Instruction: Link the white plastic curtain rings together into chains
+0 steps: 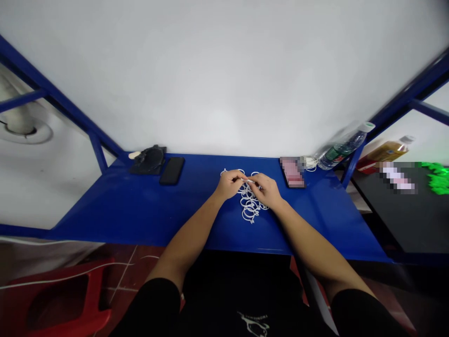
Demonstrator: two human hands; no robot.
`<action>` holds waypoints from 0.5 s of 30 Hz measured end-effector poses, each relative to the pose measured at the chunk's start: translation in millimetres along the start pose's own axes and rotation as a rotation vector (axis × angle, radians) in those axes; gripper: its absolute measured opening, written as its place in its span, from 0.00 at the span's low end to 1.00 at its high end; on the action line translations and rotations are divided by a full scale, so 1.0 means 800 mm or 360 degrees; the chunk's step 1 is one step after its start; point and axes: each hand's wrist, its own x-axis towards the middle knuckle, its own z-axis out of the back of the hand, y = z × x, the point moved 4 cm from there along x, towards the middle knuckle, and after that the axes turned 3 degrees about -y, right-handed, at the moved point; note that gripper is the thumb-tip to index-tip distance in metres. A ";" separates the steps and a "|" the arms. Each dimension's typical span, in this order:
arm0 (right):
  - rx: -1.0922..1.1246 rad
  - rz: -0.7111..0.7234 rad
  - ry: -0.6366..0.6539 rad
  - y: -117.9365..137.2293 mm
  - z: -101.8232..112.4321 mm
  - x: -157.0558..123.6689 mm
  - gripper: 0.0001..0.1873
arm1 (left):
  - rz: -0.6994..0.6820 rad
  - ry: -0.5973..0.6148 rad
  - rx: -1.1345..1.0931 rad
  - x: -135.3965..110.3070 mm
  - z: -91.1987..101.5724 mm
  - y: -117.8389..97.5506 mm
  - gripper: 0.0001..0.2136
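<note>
Several white open rings (248, 214), each with small knobs at its ends, lie in a loose pile on the blue table (140, 210). My left hand (230, 183) is closed in a pinch at the pile's far side. Facing it, my right hand (266, 189) is also pinched. Between the fingertips of both hands is a white ring (249, 180), mostly hidden by the fingers. Part of the pile lies under and beside my right hand, and a few rings show just beyond my knuckles.
Left of my hands lie a black phone (171, 171) and a crumpled dark bag (149, 160). To the right are a phone with a lit screen (293, 172), a coiled white cable (310, 163) and a clear bottle (345, 147). A red stool (93, 299) stands below left.
</note>
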 end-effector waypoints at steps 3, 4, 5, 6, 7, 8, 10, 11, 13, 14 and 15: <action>-0.0030 -0.0096 -0.0125 -0.007 0.009 0.002 0.13 | 0.0002 0.0052 0.0110 0.006 0.014 0.007 0.12; -0.0039 -0.0134 -0.0168 -0.010 0.012 0.002 0.13 | 0.0019 0.0046 0.0173 0.008 0.021 0.010 0.14; -0.0045 -0.0168 -0.0202 -0.012 0.015 0.002 0.13 | 0.0054 0.0023 0.0268 0.011 0.030 0.015 0.15; -0.0049 -0.0193 -0.0227 -0.014 0.017 0.002 0.13 | 0.0104 -0.0010 0.0415 0.014 0.040 0.021 0.13; -0.0056 -0.0211 -0.0246 -0.015 0.018 0.002 0.13 | 0.0159 -0.0022 0.0582 0.016 0.049 0.027 0.12; -0.0063 -0.0223 -0.0267 -0.015 0.019 0.002 0.13 | 0.0218 -0.0006 0.0735 0.017 0.057 0.033 0.11; -0.0074 -0.0240 -0.0323 -0.016 0.021 0.000 0.13 | 0.0343 0.0113 0.0967 0.017 0.066 0.044 0.08; -0.0075 -0.0248 -0.0352 -0.016 0.022 0.000 0.13 | 0.0399 0.0197 0.1042 0.016 0.068 0.049 0.07; -0.0071 -0.0257 -0.0395 -0.019 0.024 0.000 0.12 | 0.0487 0.0359 0.1140 0.011 0.069 0.057 0.07; -0.0068 -0.0251 -0.0405 -0.021 0.025 0.000 0.12 | 0.0509 0.0416 0.1178 0.009 0.068 0.060 0.08; -0.0068 -0.0240 -0.0414 -0.023 0.026 0.001 0.12 | 0.0518 0.0455 0.1217 0.008 0.067 0.062 0.08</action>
